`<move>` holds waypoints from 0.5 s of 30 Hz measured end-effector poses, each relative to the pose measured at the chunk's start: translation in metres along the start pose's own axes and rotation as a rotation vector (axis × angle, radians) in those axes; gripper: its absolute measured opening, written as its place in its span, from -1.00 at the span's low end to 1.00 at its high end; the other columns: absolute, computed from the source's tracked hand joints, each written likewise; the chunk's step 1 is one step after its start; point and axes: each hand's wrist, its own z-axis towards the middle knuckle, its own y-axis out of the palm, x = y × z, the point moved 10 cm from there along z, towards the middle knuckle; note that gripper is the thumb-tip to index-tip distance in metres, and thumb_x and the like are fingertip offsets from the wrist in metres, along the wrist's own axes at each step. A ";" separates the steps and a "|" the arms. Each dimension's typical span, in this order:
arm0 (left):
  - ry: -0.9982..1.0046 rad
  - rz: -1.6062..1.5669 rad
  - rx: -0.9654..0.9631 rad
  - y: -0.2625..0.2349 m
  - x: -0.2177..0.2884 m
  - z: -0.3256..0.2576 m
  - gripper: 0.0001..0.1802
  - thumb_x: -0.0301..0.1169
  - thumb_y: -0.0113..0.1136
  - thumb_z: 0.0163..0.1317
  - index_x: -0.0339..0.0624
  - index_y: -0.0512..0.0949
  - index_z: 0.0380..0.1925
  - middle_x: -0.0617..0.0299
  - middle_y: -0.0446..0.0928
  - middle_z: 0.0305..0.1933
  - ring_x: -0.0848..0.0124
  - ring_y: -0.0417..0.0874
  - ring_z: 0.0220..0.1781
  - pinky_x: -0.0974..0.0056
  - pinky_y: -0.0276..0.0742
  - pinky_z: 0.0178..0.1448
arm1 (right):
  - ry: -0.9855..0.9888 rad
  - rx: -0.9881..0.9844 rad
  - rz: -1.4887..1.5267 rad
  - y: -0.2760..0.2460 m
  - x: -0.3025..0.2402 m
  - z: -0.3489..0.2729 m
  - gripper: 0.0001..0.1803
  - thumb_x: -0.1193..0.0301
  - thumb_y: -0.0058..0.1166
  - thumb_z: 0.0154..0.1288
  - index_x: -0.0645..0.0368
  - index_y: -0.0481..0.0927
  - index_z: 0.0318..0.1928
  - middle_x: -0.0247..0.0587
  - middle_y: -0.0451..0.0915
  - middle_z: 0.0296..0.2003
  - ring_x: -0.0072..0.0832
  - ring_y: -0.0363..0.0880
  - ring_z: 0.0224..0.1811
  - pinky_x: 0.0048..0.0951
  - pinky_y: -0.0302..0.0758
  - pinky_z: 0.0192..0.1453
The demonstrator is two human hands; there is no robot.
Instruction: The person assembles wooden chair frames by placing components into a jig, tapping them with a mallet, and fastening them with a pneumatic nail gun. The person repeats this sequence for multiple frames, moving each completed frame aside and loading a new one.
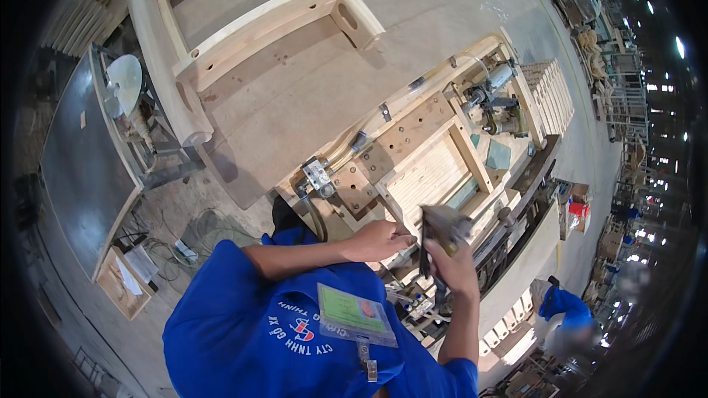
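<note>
My right hand [455, 265] is wrapped round the grip of a nail gun [447, 227], smeared by motion, with a dark narrow part pointing down. Just left of it, my left hand [380, 241] is closed at the near corner of a wooden frame [470, 151]. Whatever its fingers pinch there is too small to make out. The frame lies in a wooden jig [398, 133] with bolts and air fittings, around a ribbed pale wood panel [428, 177].
An air cylinder [501, 77] sits at the jig's far end, and a metal valve block [318, 178] at its near left. Beyond stands a large wooden bed-like frame [258, 26]. A dark-topped table [81, 162] is at left. Another person in blue [564, 306] works at right.
</note>
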 end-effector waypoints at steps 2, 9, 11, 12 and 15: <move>0.180 0.010 0.175 -0.040 0.042 -0.031 -0.72 -0.28 0.27 0.52 -0.23 0.75 0.02 0.04 0.80 -0.21 0.36 0.81 -0.15 0.27 0.68 -0.07 | 0.168 0.139 0.199 -0.033 0.039 -0.058 -0.67 0.23 0.27 0.51 0.26 0.65 -0.32 -0.33 0.63 -0.56 -0.57 0.58 -0.57 -0.44 0.48 -0.47; 0.417 -0.010 0.699 -0.188 0.112 -0.098 -0.72 -0.31 0.18 0.62 -0.35 0.68 -0.11 0.12 0.79 -0.21 0.43 0.79 -0.16 0.29 0.68 0.03 | 0.317 0.821 0.235 -0.136 0.192 -0.220 -0.65 0.21 0.20 0.58 0.26 0.59 0.07 -0.20 0.63 -0.40 -0.51 0.58 -0.50 -0.40 0.47 -0.44; 0.310 -0.131 0.603 -0.181 0.078 -0.077 -0.61 -0.19 0.12 0.65 -0.33 0.70 -0.18 0.14 0.80 -0.26 0.47 0.77 -0.23 0.32 0.65 -0.06 | 0.366 0.920 -0.068 -0.155 0.251 -0.239 -0.53 0.23 0.20 0.57 0.28 0.52 0.29 0.02 0.72 -0.21 -0.23 0.71 -0.32 -0.22 0.59 -0.27; 0.300 -0.066 0.545 -0.167 0.065 -0.070 -0.59 -0.17 0.14 0.63 -0.31 0.71 -0.21 0.15 0.79 -0.29 0.48 0.77 -0.26 0.32 0.64 -0.08 | 0.376 0.973 -0.303 -0.159 0.272 -0.249 -0.49 0.24 0.19 0.57 0.28 0.49 0.35 0.11 0.73 -0.13 -0.09 0.74 -0.22 -0.13 0.62 -0.17; 0.211 0.167 0.426 -0.117 0.054 -0.071 -0.59 -0.14 0.18 0.59 -0.27 0.73 -0.28 0.17 0.76 -0.40 0.45 0.76 -0.34 0.30 0.61 -0.16 | 0.507 1.014 -0.552 -0.147 0.311 -0.258 -0.40 0.27 0.16 0.57 0.25 0.41 0.48 0.27 0.72 0.02 0.21 0.71 0.04 0.07 0.61 0.10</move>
